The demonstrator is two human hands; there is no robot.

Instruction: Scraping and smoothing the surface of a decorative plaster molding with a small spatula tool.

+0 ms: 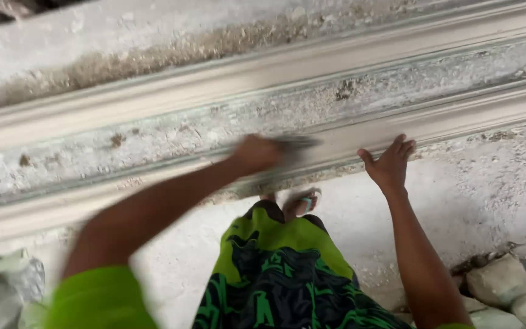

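A long pale plaster moulding (348,67) with ridges and grooves runs across the view on a crusted white bed. My left hand (255,153) is blurred and closed around a thin dark flat tool (296,144), whose blade lies along the moulding's near groove. To the right, my right hand (391,163) rests open with its fingers spread on the near lip of the moulding. My foot in a sandal (299,202) stands just below that edge, and green and black patterned shorts (281,274) fill the bottom middle.
White dusty floor (458,195) lies in front of the moulding. A heap of pale plaster lumps (503,283) sits at the bottom right. A whitish object (1,283) lies at the bottom left. Crumbly plaster residue crusts the bed behind the moulding.
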